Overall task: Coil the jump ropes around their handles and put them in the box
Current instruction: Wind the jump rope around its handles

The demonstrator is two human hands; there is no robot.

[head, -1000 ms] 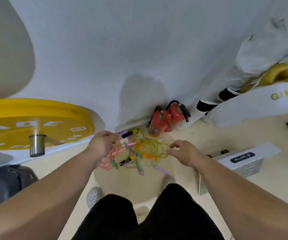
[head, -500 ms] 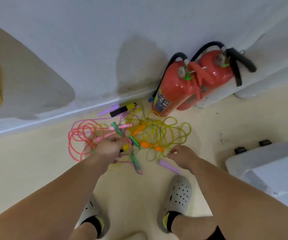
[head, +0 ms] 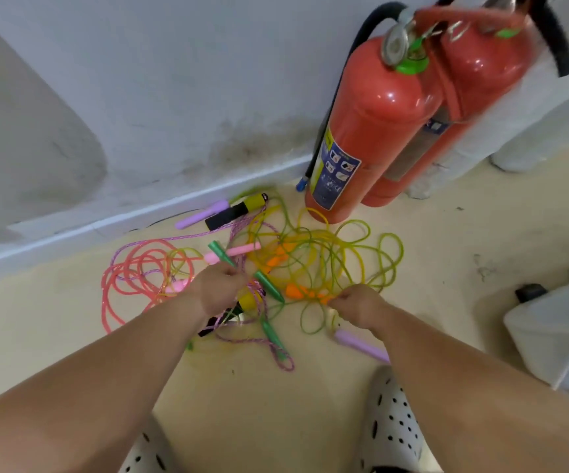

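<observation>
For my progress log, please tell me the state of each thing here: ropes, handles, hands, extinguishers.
jump ropes: uncoiled, tangled together on the floor.
left hand: grips a green handle.
right hand: pinches an orange handle.
purple handle: lying loose beside the right hand.
fire extinguishers: upright against the wall.

I read the fire extinguisher [head: 371, 124] as glossy red painted metal. Left of it, jump ropes [head: 313, 264]: smooth translucent plastic cord, one braided rope [head: 278, 357] looks woven, matt. Floor [head: 276, 411] under it matt, scuffed; wall [head: 173, 97] behind it matt, stained.
</observation>
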